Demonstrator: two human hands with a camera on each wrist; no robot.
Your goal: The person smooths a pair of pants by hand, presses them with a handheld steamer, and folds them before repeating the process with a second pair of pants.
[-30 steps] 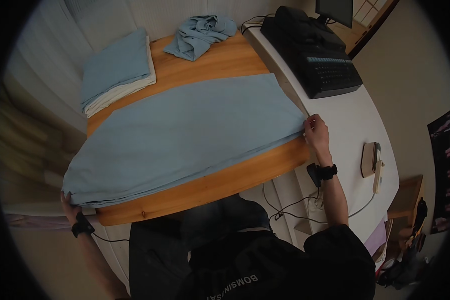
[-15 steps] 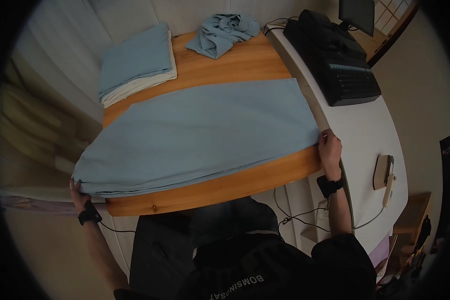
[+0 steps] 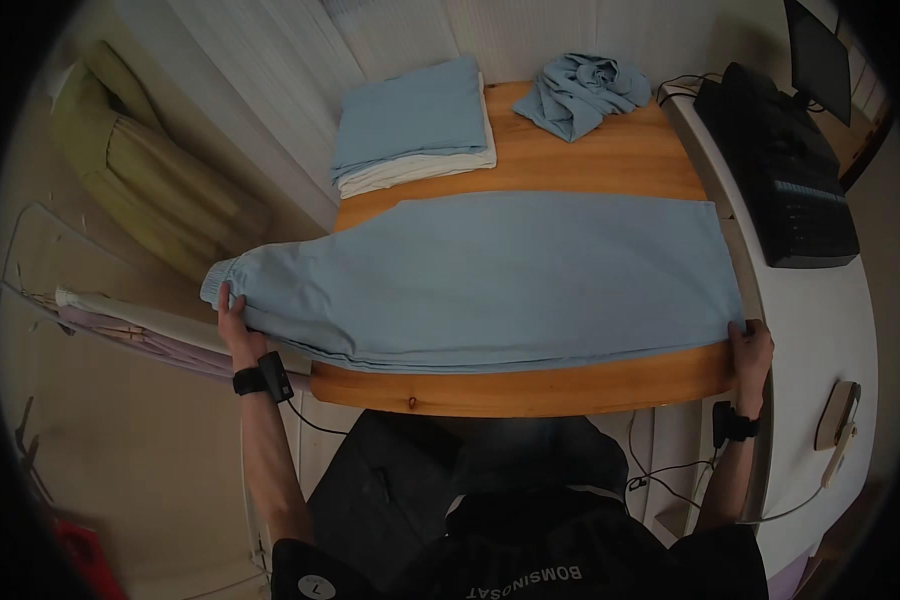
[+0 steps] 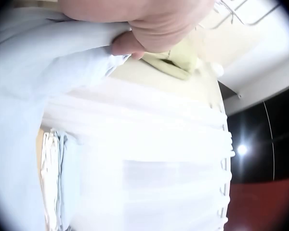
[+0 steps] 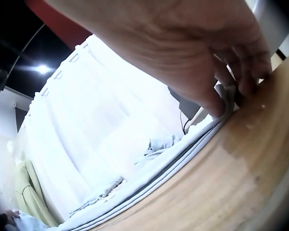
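Note:
A light blue garment (image 3: pixel 540 275), folded lengthwise, lies across the wooden table (image 3: pixel 530 395). Its gathered, elasticated end (image 3: pixel 215 282) reaches past the table's left edge. Close to that end, my left hand (image 3: pixel 238 328) grips the near edge of the cloth, with the thumb (image 4: pixel 126 44) against it in the left wrist view. At the opposite end my right hand (image 3: pixel 753 352) pinches the near right corner. The right wrist view shows the layered edge (image 5: pixel 159 180) running from those fingers along the tabletop. Between the hands the cloth is fairly flat, with wrinkles towards the left.
A folded stack of blue and white cloth (image 3: pixel 410 120) sits at the back left. Beside it lies a crumpled blue cloth (image 3: pixel 585 95). On the right, a white desk (image 3: pixel 810 310) carries a black keyboard machine (image 3: pixel 790 180). A green garment (image 3: pixel 150 185) hangs at left.
The head view has turned left, bringing the hanging green garment and the elasticated end into sight. Both hands keep hold; the garment's left end now extends straighter outward.

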